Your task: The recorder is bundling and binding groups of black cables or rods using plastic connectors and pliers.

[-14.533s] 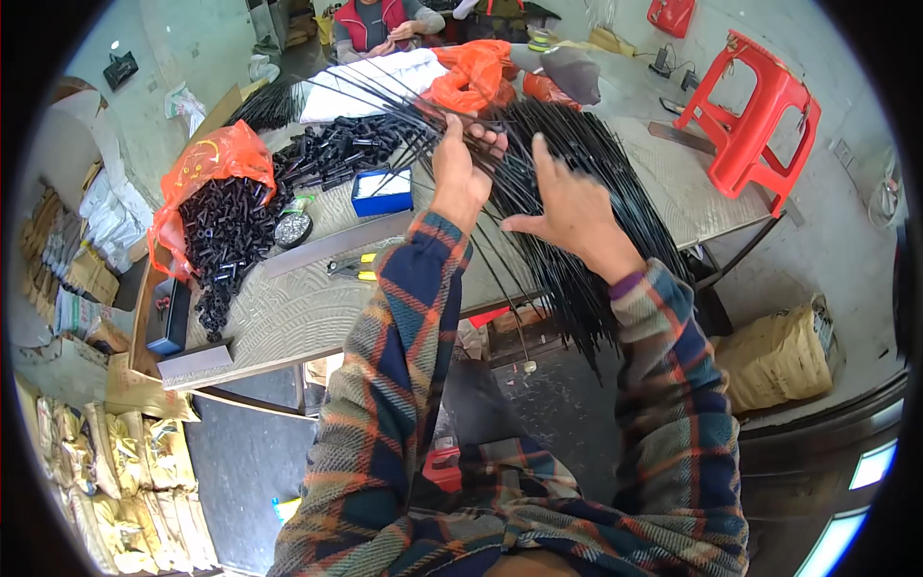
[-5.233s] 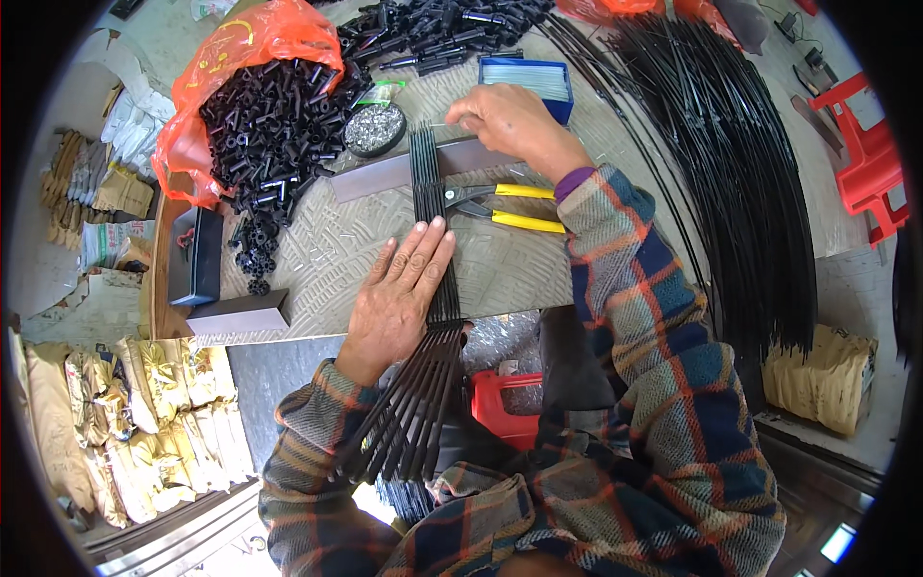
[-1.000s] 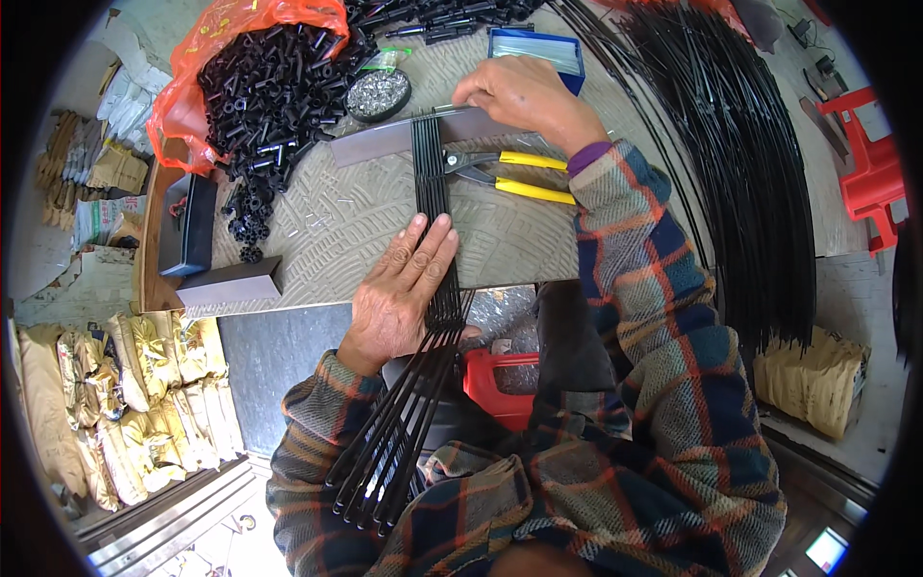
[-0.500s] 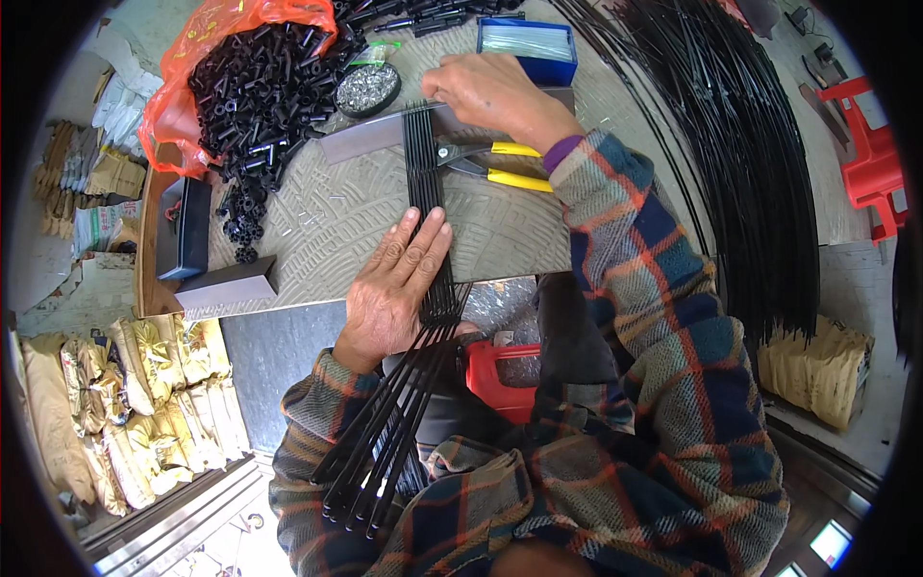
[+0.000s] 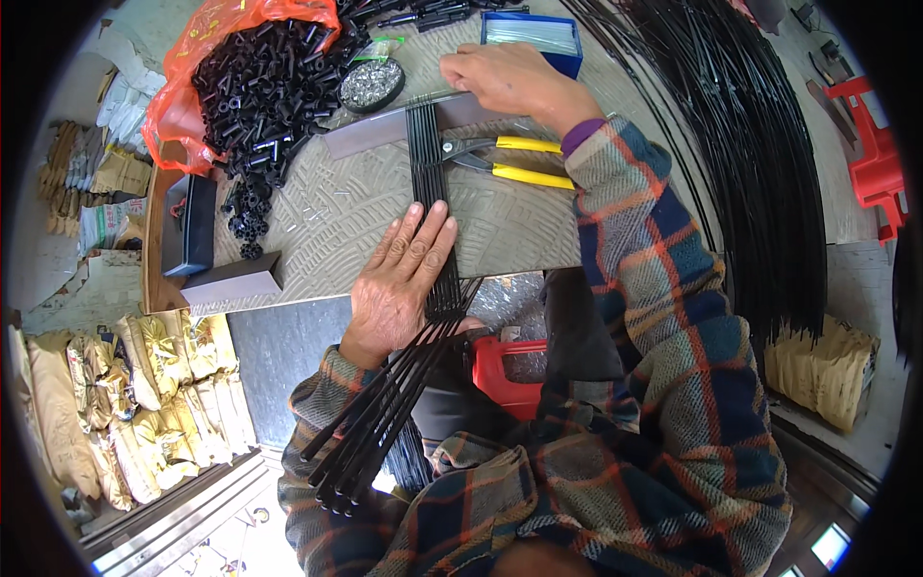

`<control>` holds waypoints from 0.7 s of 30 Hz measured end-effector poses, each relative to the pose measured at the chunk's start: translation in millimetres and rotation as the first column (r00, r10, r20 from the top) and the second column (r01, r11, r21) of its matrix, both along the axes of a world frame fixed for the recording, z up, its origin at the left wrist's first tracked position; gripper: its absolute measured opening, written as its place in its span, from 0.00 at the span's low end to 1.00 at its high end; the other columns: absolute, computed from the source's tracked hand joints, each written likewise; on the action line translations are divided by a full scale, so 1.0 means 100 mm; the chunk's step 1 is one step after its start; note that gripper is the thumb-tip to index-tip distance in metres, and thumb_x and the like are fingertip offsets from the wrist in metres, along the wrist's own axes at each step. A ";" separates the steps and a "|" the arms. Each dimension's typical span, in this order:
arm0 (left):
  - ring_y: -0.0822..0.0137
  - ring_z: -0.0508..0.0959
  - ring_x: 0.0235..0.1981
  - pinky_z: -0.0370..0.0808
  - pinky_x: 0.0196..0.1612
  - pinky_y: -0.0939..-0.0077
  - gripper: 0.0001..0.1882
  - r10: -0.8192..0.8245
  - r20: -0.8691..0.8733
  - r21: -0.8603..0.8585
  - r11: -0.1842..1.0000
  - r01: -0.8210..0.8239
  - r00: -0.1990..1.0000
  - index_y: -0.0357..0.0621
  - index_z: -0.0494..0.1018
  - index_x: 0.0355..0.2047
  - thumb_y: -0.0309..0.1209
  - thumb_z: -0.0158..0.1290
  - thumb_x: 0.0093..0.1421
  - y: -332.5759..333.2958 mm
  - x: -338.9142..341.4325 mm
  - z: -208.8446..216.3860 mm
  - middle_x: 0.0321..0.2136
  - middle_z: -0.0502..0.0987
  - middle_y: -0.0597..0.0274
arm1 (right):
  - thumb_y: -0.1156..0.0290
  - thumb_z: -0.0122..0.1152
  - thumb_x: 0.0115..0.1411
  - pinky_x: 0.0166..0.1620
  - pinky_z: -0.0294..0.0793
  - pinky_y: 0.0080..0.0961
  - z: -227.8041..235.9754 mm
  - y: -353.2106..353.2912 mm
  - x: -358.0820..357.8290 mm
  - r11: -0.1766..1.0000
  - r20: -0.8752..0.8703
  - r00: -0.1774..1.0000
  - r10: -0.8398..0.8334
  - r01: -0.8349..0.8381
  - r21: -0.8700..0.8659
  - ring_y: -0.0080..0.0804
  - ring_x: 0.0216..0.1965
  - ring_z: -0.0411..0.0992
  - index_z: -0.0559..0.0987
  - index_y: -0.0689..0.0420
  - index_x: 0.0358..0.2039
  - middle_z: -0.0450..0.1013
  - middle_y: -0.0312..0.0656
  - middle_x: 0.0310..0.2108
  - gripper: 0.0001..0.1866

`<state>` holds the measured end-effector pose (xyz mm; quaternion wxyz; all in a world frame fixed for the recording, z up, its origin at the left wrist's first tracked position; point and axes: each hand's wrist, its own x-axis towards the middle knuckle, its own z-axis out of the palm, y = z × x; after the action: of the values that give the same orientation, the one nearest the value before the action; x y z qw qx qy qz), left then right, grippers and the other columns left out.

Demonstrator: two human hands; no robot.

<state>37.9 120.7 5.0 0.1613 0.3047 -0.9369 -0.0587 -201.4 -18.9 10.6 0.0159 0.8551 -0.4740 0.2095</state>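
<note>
My left hand (image 5: 402, 279) lies flat, fingers spread and pressed down on a bundle of thin black rods (image 5: 430, 192), pinning them side by side against the ribbed grey mat (image 5: 519, 226) that covers the worktable. The rods run from a grey metal bar (image 5: 385, 130) at the far side of the mat, under my palm, and fan out past the table's near edge over my lap. My right hand (image 5: 510, 77) rests with fingers curled loosely together at the rods' far ends, touching the bar; whether it grips anything I cannot tell. Just beside that hand, yellow-handled pliers (image 5: 505, 159) lie on the mat, jaws pointing toward the rods. Beyond my right hand stands a blue box (image 5: 534, 34) of pale thin pieces, and to its left a round tin of small metal bits (image 5: 372, 85). Farther left, a heap of short black tubes (image 5: 264, 82) spills from an orange plastic bag (image 5: 183, 91). A long sheaf of black rods (image 5: 740, 163) lies along the table's right side. A red plastic stool (image 5: 505, 370) shows beneath the table edge, near my knees.
</note>
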 end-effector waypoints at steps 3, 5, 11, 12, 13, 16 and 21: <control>0.54 0.58 0.59 0.54 0.60 0.63 0.48 0.001 0.016 -0.007 1.000 -0.001 1.000 0.39 0.61 0.54 0.63 0.51 0.41 0.00 0.00 -0.02 0.57 0.59 0.53 | 0.70 0.49 0.54 0.29 0.66 0.37 0.00 0.00 0.05 0.999 0.003 1.000 0.022 -0.022 -0.028 0.42 0.31 0.70 0.67 0.53 0.28 0.69 0.38 0.28 0.02; 0.53 0.57 0.59 0.55 0.59 0.62 0.47 0.001 0.023 -0.004 1.000 -0.001 1.000 0.42 0.61 0.55 0.63 0.51 0.41 0.01 -0.01 0.00 0.57 0.59 0.53 | 0.70 0.49 0.54 0.28 0.66 0.36 0.00 -0.01 0.11 0.998 0.006 0.999 0.034 -0.033 -0.059 0.42 0.31 0.70 0.67 0.52 0.28 0.69 0.38 0.28 0.02; 0.51 0.57 0.59 0.58 0.58 0.62 0.43 0.007 0.061 -0.027 1.000 -0.005 0.998 0.47 0.62 0.55 0.58 0.53 0.42 -0.03 0.06 -0.03 0.57 0.60 0.57 | 0.70 0.52 0.52 0.27 0.69 0.33 0.06 -0.15 0.13 0.884 0.248 0.960 -0.129 0.225 -0.411 0.39 0.30 0.72 0.72 0.49 0.32 0.71 0.37 0.29 0.05; 0.51 0.57 0.59 0.58 0.58 0.62 0.43 -0.002 0.043 -0.036 0.999 0.004 0.999 0.47 0.62 0.55 0.58 0.53 0.42 -0.05 0.01 0.00 0.57 0.60 0.57 | 0.74 0.52 0.48 0.32 0.69 0.37 0.24 -0.07 -0.04 0.897 0.178 0.936 -0.305 0.345 -0.277 0.41 0.35 0.72 0.75 0.52 0.27 0.70 0.41 0.31 0.06; 0.51 0.57 0.59 0.59 0.57 0.63 0.42 -0.026 0.017 -0.028 0.999 0.027 1.000 0.47 0.62 0.55 0.56 0.54 0.42 -0.07 -0.13 0.02 0.57 0.60 0.58 | 0.71 0.52 0.55 0.34 0.69 0.39 0.10 -0.19 -0.54 0.872 -0.090 0.911 -0.402 0.351 -0.341 0.48 0.38 0.70 0.61 0.58 0.51 0.70 0.54 0.38 0.23; 0.51 0.57 0.59 0.62 0.56 0.64 0.40 0.001 0.013 -0.033 0.999 0.000 1.000 0.46 0.61 0.55 0.50 0.55 0.43 -0.11 -0.09 0.04 0.57 0.60 0.59 | 0.67 0.55 0.50 0.35 0.68 0.36 0.21 -0.06 -0.54 0.850 -0.107 0.878 -0.466 0.410 -0.331 0.39 0.35 0.70 0.76 0.52 0.24 0.71 0.40 0.29 0.04; 0.53 0.58 0.59 0.62 0.56 0.65 0.40 0.035 0.009 -0.070 0.997 -0.035 0.999 0.43 0.59 0.56 0.50 0.53 0.45 -0.07 -0.06 0.01 0.57 0.59 0.60 | 0.68 0.54 0.51 0.38 0.65 0.39 0.18 -0.14 -0.60 0.858 -0.004 0.911 -0.413 0.387 -0.337 0.41 0.36 0.69 0.76 0.53 0.22 0.69 0.42 0.28 0.05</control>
<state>31.9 113.4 6.3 0.1682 0.3155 -0.9336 -0.0219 -261.7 -33.3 28.8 0.2194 0.7305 -0.5986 0.2449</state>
